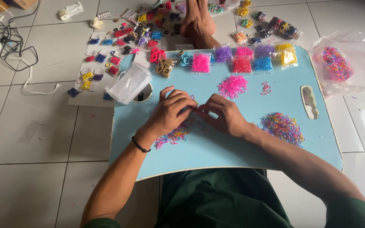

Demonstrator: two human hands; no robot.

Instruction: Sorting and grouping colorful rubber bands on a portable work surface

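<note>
Both hands met mid-board: left hand and right hand pinched closed, probably on 1 tiny band, over the mixed bands for sorting.

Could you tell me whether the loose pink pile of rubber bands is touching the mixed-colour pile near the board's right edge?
Apart. The head view shows bare blue board between the pink pile and the mixed-colour pile.
</note>
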